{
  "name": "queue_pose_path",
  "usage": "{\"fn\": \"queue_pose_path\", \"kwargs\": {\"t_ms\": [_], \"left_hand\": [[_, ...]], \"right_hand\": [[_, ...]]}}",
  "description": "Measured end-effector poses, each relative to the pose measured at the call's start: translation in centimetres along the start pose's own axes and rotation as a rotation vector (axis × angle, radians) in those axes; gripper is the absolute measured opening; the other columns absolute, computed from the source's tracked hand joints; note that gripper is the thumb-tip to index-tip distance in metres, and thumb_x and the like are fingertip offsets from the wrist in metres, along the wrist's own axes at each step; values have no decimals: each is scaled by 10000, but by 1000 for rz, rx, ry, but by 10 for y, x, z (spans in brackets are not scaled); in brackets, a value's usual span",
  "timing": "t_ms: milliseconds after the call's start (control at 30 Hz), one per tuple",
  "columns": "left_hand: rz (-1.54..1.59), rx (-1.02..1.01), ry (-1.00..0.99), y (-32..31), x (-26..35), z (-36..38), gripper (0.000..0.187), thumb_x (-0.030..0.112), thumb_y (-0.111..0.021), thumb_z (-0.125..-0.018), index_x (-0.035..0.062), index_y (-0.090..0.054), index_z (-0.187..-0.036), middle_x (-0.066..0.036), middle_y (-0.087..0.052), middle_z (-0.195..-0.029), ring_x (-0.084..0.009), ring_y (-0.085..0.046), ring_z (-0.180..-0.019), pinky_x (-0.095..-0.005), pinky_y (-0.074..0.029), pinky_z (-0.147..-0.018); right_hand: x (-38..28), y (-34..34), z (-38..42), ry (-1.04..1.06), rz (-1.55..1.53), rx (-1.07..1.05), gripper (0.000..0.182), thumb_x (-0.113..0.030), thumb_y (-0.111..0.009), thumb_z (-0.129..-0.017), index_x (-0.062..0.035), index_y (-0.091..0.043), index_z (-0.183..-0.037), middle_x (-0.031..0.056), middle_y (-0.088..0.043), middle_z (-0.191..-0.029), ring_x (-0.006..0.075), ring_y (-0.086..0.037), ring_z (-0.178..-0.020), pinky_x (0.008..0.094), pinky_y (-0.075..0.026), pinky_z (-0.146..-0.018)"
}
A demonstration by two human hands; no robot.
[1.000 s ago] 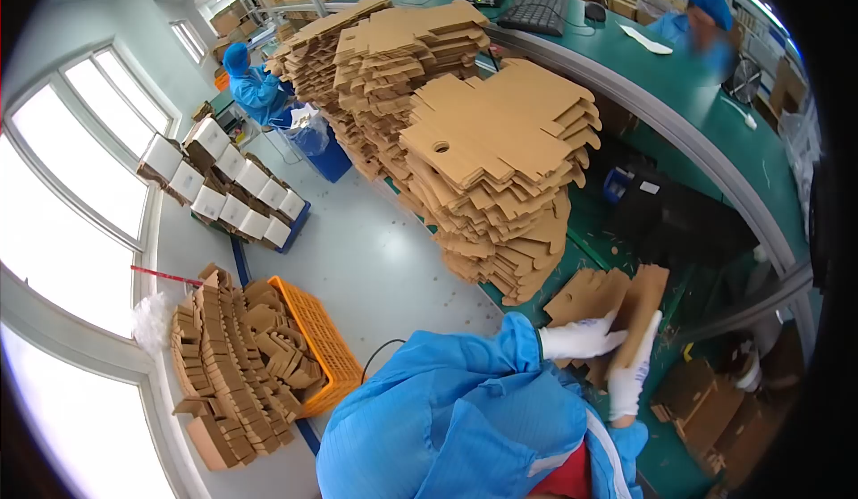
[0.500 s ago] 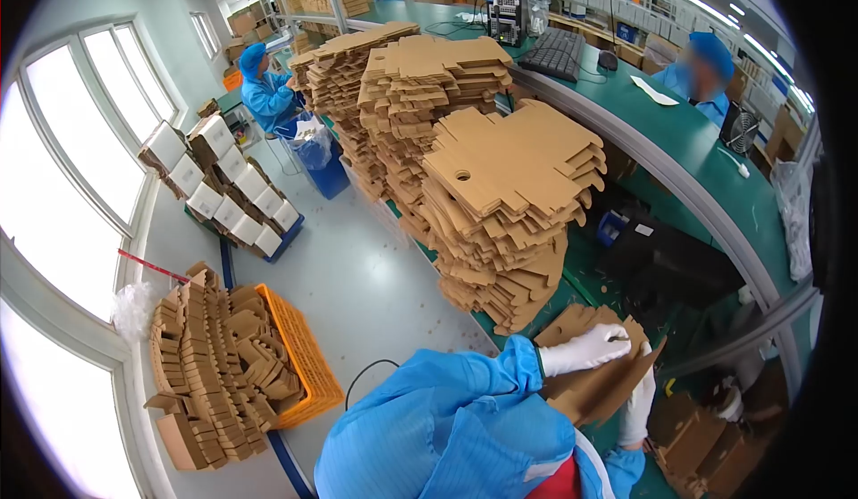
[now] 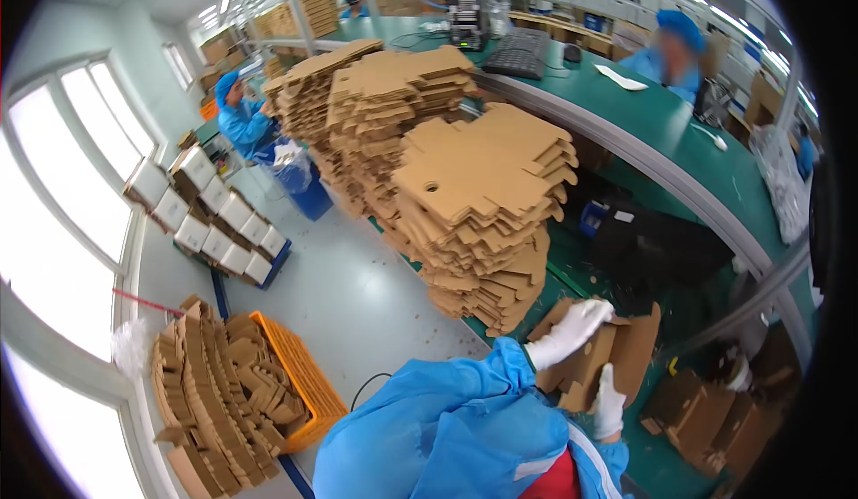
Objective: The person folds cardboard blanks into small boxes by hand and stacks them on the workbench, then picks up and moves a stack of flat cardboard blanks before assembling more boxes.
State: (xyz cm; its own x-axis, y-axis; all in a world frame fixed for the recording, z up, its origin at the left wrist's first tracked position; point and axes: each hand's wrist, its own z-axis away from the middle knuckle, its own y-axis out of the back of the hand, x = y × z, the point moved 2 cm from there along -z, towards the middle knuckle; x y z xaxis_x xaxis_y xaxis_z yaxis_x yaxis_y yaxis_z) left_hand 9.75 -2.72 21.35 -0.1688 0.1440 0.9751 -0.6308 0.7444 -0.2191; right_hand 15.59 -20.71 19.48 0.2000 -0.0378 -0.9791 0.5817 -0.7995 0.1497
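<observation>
A partly folded brown cardboard box lies on the green bench, its panels raised at an angle and its inside visible. My left hand, in a white glove, reaches across the box's near-left panel with fingers stretched out flat. At the box's lower edge is my right hand, also gloved in white. Its thumb points up on the inner side of a panel, and the other fingers are mostly hidden behind the cardboard. Just beyond, flat cardboard blanks are piled in a tall, uneven stack.
Folded cardboard pieces fill an orange crate on the left floor. White boxes stand near the windows. Cardboard boxes lie at right. A keyboard rests on the upper shelf. Co-workers in blue sit beyond.
The cardboard has been opened into a box shape with its inside showing. My left hand has straightened its fingers, and my right hand has moved left to the lower edge. The view has shifted slightly.
</observation>
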Motion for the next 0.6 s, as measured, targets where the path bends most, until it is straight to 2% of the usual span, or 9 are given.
{"fn": "queue_pose_path", "kwargs": {"t_ms": [100,200,233,267,300,433,467,533,600], "left_hand": [[-90,-306,248,19,-15,-1,403,392,-500,-1027,18,-632,-1101,-84,-620,-1146,-133,-539,-1072,-252,-420,-904],[-27,-310,196,10,-6,28,423,327,-615,-971,21,-559,-1257,-57,-602,-954,-111,-552,-869,-265,-452,-766],[-271,-557,224,20,-29,21,562,252,-648,-945,31,-437,-1416,-130,-636,-1156,-168,-599,-1030,-289,-480,-856],[-340,-583,-349,29,-93,17,586,197,-664,-915,34,-430,-1427,-169,-605,-1298,-241,-592,-1168,-341,-475,-964],[-643,-520,-471,37,-92,32,527,193,-644,-913,14,-482,-1381,-164,-624,-1270,-284,-590,-1185,-388,-461,-1013],[-981,-497,-164,24,-107,33,458,229,-617,-921,-10,-543,-1304,-168,-640,-1237,-313,-579,-1206,-384,-448,-1033],[-1125,-473,-510,33,-122,27,402,270,-596,-923,27,-592,-1244,-183,-660,-1162,-303,-648,-1045,-381,-534,-879],[-770,-650,240,22,-76,-2,483,317,-618,-931,50,-512,-1319,-137,-653,-992,-131,-619,-673,-302,-502,-469],[-230,-475,268,-17,-11,16,397,261,-549,-974,46,-471,-1299,-78,-623,-966,-142,-619,-613,-218,-467,-479]], "right_hand": [[-17,36,-28,73,127,-233,273,-125,-554,-981,40,-629,-1186,159,-655,-1170,256,-628,-1061,343,-483,-918],[-32,51,-30,492,309,-354,374,-50,-561,-876,22,-620,-1238,195,-624,-1281,343,-603,-1186,370,-448,-1020],[-60,49,-25,374,387,-452,504,-13,-577,-781,-43,-624,-1282,190,-608,-1315,342,-572,-1245,359,-438,-1042],[-74,45,-17,384,541,-502,592,12,-587,-712,-126,-643,-1284,169,-599,-1331,355,-563,-1245,377,-457,-1035],[-88,41,-10,426,636,-552,631,40,-580,-700,-178,-643,-1289,158,-586,-1347,371,-559,-1232,407,-476,-1023],[-44,50,-11,357,560,-503,704,-4,-626,-717,-148,-531,-1399,157,-547,-1395,351,-533,-1265,401,-433,-1070],[-27,61,-14,371,452,-459,698,-25,-634,-746,-121,-498,-1424,159,-535,-1409,351,-521,-1280,398,-420,-1081],[-13,74,-12,241,538,-147,645,-118,-648,-844,-71,-439,-1453,179,-499,-1438,359,-504,-1296,398,-408,-1088],[-32,86,-4,63,303,83,634,-323,-638,-939,-79,-402,-1474,191,-446,-1478,383,-462,-1329,419,-372,-1113]]}}
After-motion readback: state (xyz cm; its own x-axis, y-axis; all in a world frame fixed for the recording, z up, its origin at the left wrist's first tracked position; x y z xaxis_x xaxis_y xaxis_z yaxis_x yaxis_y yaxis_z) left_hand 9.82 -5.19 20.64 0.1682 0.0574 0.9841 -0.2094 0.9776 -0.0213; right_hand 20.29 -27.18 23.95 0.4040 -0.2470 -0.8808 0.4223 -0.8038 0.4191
